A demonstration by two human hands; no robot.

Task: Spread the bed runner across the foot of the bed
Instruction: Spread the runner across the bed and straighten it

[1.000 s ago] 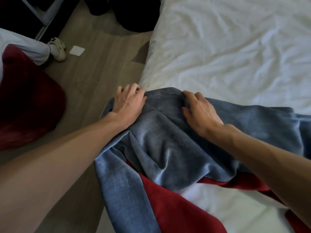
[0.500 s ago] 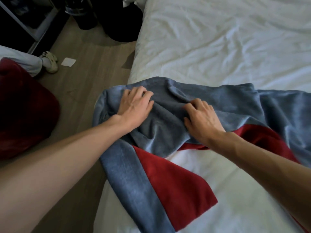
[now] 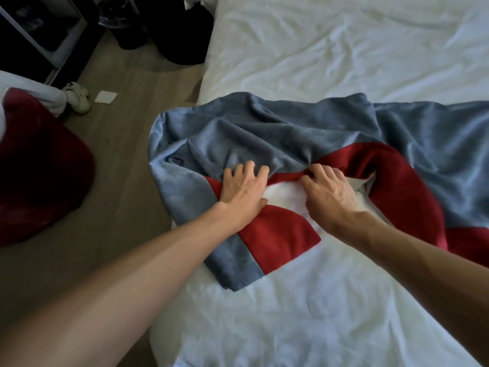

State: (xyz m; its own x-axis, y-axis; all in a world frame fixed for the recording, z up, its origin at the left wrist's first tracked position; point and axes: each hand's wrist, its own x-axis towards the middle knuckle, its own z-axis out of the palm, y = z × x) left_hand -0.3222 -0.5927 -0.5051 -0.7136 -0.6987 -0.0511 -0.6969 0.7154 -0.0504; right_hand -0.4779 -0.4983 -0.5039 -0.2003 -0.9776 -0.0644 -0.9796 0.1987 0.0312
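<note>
The bed runner point(image 3: 264, 133) is blue-grey velvet with a red underside, lying rumpled across the white bed point(image 3: 317, 49) and drooping over its left edge. A folded corner shows red point(image 3: 277, 234) near me. My left hand point(image 3: 244, 193) lies on the runner where blue meets red, fingers curled into the blue fabric. My right hand point(image 3: 328, 194) sits just to its right, fingertips pinching the folded red edge, with bare white sheet under the palm.
Wooden floor point(image 3: 127, 144) runs along the bed's left side. A dark red cushion point(image 3: 39, 165) lies at far left, with a white shoe point(image 3: 76, 98) and a paper scrap point(image 3: 105, 97) beyond. Dark furniture point(image 3: 45, 35) and a bin point(image 3: 121, 19) stand at top left.
Both hands have drawn back toward me from the runner's far blue edge to its red fold. More red underside and white sheet show between them. The blue part lies flatter.
</note>
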